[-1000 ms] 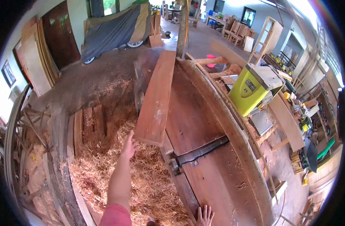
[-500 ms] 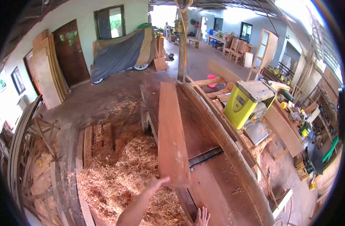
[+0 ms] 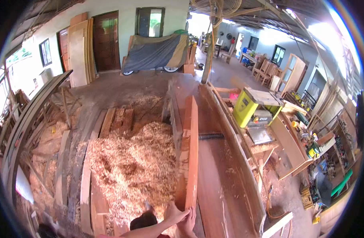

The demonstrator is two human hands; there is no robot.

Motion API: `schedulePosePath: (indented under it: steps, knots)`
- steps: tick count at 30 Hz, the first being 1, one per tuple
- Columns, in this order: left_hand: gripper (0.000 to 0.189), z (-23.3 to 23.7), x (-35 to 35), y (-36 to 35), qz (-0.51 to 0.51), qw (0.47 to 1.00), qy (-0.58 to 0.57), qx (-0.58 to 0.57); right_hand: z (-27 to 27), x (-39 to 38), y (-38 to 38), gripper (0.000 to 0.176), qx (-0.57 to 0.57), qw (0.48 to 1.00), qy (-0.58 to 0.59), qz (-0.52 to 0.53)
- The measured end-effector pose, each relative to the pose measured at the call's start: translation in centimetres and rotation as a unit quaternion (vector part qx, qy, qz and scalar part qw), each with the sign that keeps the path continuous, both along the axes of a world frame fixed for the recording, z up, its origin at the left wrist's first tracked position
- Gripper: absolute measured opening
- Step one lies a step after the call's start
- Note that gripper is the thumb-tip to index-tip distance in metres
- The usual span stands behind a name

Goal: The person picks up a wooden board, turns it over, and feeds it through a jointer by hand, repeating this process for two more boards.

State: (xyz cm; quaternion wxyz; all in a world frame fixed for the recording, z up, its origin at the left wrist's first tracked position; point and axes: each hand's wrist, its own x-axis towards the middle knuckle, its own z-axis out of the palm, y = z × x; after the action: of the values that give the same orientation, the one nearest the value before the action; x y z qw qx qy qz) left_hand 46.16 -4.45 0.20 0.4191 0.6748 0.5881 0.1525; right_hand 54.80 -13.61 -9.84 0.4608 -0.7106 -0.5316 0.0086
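Observation:
A long reddish wooden board (image 3: 188, 158) stands tilted up on its narrow side, reaching away from me along the left side of a long wooden machine bed (image 3: 213, 178). At its near end my left hand (image 3: 176, 215) grips the lower left face, thumb toward the end. My right hand (image 3: 187, 220) is closed round the same end, close against the left one, its fingers on the right face. A dark slot (image 3: 210, 136) crosses the bed to the right of the board. A raised wooden fence (image 3: 239, 158) runs along the bed's right side.
Wood shavings (image 3: 130, 166) are heaped on the floor to the left, beside several loose planks (image 3: 88, 178). A green planer (image 3: 257, 109) stands to the right past the fence. Behind are a post (image 3: 213, 43) and a covered motorcycle (image 3: 154, 53).
The board has turned from lying flat to standing on its narrow side. My right hand has left the bed and now holds the board's near end beside my left. The view has swung left.

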Motion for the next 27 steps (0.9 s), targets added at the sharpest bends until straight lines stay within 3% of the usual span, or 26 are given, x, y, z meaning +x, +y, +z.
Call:
schedulePosePath:
  steps: [2, 3, 4, 5, 6, 8, 9, 11, 12, 13, 14, 15, 16, 17, 18, 19, 21, 22, 26, 27]
  knots:
    - [0.09, 2.4, 0.6, -6.3, -0.009, 0.998, 0.02, 0.055, -1.0, -0.6, -5.2, 0.069, 0.002, 0.997, 0.042, -0.057]
    - [0.09, 3.5, 1.1, -8.5, -0.009, 0.999, -0.036, -0.019, 1.7, -1.1, -7.6, 0.068, -0.059, 0.984, 0.161, -0.049]
    - [0.092, 1.6, 1.6, -11.6, -0.018, 0.999, -0.017, 0.036, 5.3, -1.8, -9.9, 0.066, -0.119, 0.953, 0.272, -0.056]
    - [0.095, 0.7, 2.1, -13.3, -0.029, 0.995, -0.002, 0.101, 4.7, -1.8, -11.5, 0.064, -0.162, 0.943, 0.28, -0.076]
    - [0.098, 0.0, 2.1, -15.1, -0.033, 0.993, -0.024, 0.114, 4.4, -1.8, -13.3, 0.066, -0.094, 0.915, 0.387, -0.062]
    - [0.107, 1.2, 1.2, -18.9, -0.068, 0.992, -0.024, 0.107, 3.9, -2.1, -17.4, 0.069, 0.036, 0.813, 0.581, -0.027]
    - [0.112, 1.9, 0.6, -20.6, -0.102, 0.991, -0.002, 0.092, 3.6, -2.6, -19.0, 0.071, 0.103, 0.739, 0.666, -0.009]
    - [0.126, -0.9, 0.6, -25.4, -0.085, 0.986, -0.113, 0.086, 4.2, -3.7, -22.7, 0.074, 0.228, 0.556, 0.799, 0.015]
    - [0.123, -2.1, -0.1, -27.2, -0.106, 0.983, -0.115, 0.098, 4.8, -4.2, -24.3, 0.074, 0.24, 0.537, 0.809, -0.002]
    - [0.12, -2.4, -0.9, -28.7, -0.126, 0.979, -0.119, 0.11, 4.0, -4.3, -26.5, 0.071, 0.158, 0.717, 0.676, -0.061]
    - [0.116, -2.5, -1.8, -30.4, -0.145, 0.974, -0.125, 0.12, 1.8, -4.1, -29.5, 0.068, 0.064, 0.855, 0.502, -0.114]
    - [0.111, -2.2, -3.0, -31.2, -0.178, 0.973, -0.147, 0.024, 0.5, -3.9, -31.9, 0.064, -0.033, 0.94, 0.3, -0.162]
    - [0.107, -1.3, -4.8, -31.2, -0.212, 0.96, -0.166, -0.072, 0.7, -3.9, -33.7, 0.059, -0.032, 0.941, 0.297, -0.16]
    - [0.103, -0.9, -6.6, -31.6, -0.245, 0.938, -0.179, -0.167, 0.6, -4.4, -35.3, 0.069, -0.002, 0.947, 0.277, -0.16]
    - [0.089, -4.0, -7.8, -32.3, -0.263, 0.925, -0.183, -0.203, 0.6, -4.8, -37.1, 0.074, 0.012, 0.942, 0.292, -0.167]
    - [0.082, -4.6, -9.2, -33.4, -0.26, 0.941, -0.163, -0.141, 1.5, -5.5, -38.8, 0.079, 0.026, 0.935, 0.308, -0.175]
    - [0.078, -6.3, -11.9, -34.8, -0.287, 0.933, -0.083, -0.199, 1.0, -6.5, -43.0, 0.09, 0.023, 0.934, 0.323, -0.153]
    - [0.08, -9.4, -13.1, -35.9, -0.295, 0.931, -0.087, -0.198, 1.3, -7.8, -44.9, 0.089, 0.037, 0.921, 0.354, -0.159]
    - [0.09, -11.1, -17.1, -40.4, -0.266, 0.923, -0.095, -0.261, 1.4, -10.9, -51.7, 0.079, 0.013, 0.908, 0.357, -0.22]
    - [0.094, -11.6, -17.7, -41.3, -0.256, 0.922, -0.107, -0.271, 0.2, -11.5, -53.0, 0.076, 0.028, 0.846, 0.49, -0.209]
